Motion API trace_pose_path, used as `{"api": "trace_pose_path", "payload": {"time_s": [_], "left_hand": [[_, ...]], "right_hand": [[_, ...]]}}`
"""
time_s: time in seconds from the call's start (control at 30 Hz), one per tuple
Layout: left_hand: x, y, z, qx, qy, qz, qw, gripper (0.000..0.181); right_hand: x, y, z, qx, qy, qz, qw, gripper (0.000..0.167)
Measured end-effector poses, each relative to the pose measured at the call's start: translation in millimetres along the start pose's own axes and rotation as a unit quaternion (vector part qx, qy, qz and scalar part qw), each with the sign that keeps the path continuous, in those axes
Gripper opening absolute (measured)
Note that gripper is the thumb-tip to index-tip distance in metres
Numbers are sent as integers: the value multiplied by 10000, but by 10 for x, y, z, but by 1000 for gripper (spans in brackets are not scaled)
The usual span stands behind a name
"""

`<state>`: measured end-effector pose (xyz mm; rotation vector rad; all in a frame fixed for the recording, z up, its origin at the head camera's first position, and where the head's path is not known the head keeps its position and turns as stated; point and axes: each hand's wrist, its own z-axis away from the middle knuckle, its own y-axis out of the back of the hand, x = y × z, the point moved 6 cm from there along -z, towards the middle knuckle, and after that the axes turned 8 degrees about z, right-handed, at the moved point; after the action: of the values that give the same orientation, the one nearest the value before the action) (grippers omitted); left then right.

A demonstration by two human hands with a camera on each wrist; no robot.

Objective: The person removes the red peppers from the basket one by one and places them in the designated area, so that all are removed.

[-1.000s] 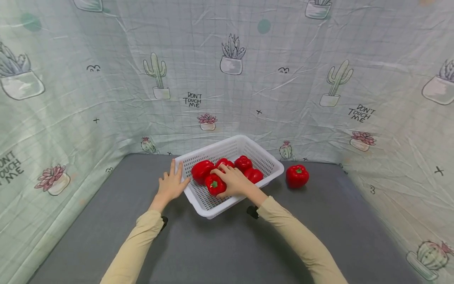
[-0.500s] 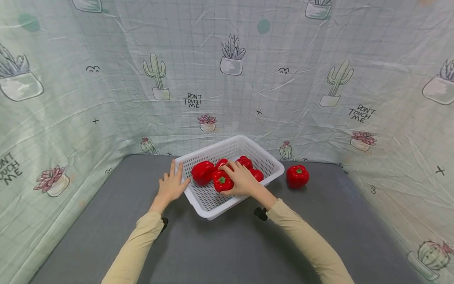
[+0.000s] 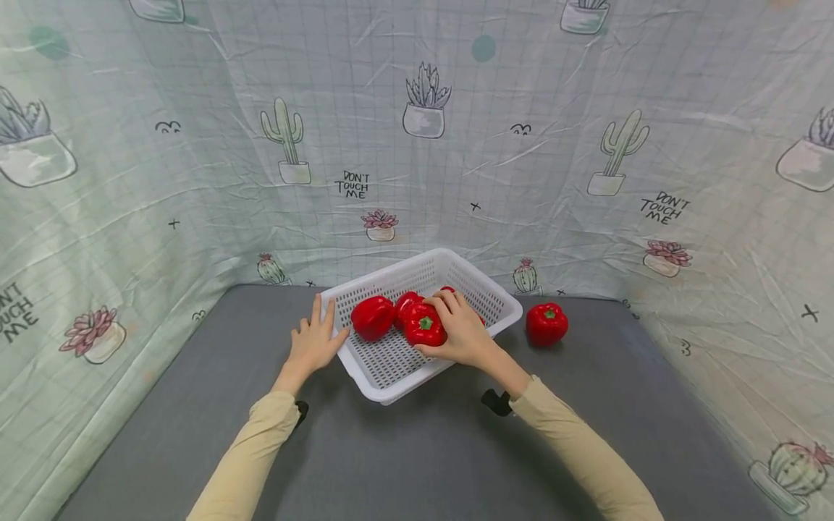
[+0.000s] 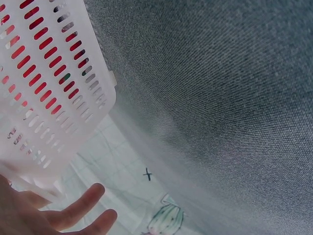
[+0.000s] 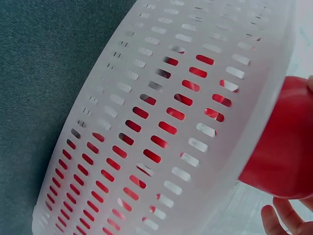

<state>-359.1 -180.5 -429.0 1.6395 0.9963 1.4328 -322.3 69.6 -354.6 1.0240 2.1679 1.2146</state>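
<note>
My right hand (image 3: 465, 334) grips a red bell pepper (image 3: 423, 325), its green stem facing me, over the white perforated basket (image 3: 383, 394). In the right wrist view, this pepper (image 5: 283, 147) shows above the basket rim, with fingertips (image 5: 286, 215) beside it. Spread, fairly straight fingers of my left hand (image 3: 313, 344) rest on the basket's left rim; the left wrist view shows them at its wall (image 4: 44, 73). Inside the basket lie a large red bell pepper (image 3: 373, 318) and another (image 3: 405, 307) behind it. More red peppers are mostly hidden by my right hand.
One red bell pepper (image 3: 547, 323) stands on the grey tabletop (image 3: 391, 463), right of the basket. A cactus-print cloth (image 3: 495, 166) hangs around the back and sides, close behind the basket.
My right hand has carried the held pepper to the right and slightly back over the basket, covering more of the peppers on that side. The left hand and basket stay in place.
</note>
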Motion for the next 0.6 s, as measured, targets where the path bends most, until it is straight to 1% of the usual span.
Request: {"api": "trace_pose_path", "payload": {"time_s": [0.07, 0.17, 0.33, 0.47, 0.6], "left_hand": [[-2, 1, 3, 7, -6, 16, 10000, 71], [-3, 2, 6, 18, -15, 35, 10000, 71], [-4, -5, 5, 18, -4, 44, 10000, 71], [3, -1, 6, 16, -12, 42, 10000, 72], [10, 1, 8, 36, -41, 11, 10000, 72]], "right_hand": [[10, 47, 46, 101, -84, -51, 9999, 72], [44, 93, 112, 153, -265, -131, 9994, 73], [128, 164, 209, 289, -544, -414, 9972, 73], [191, 238, 268, 484, -584, -479, 9960, 73], [264, 297, 325, 534, -654, -447, 9954, 72]]}}
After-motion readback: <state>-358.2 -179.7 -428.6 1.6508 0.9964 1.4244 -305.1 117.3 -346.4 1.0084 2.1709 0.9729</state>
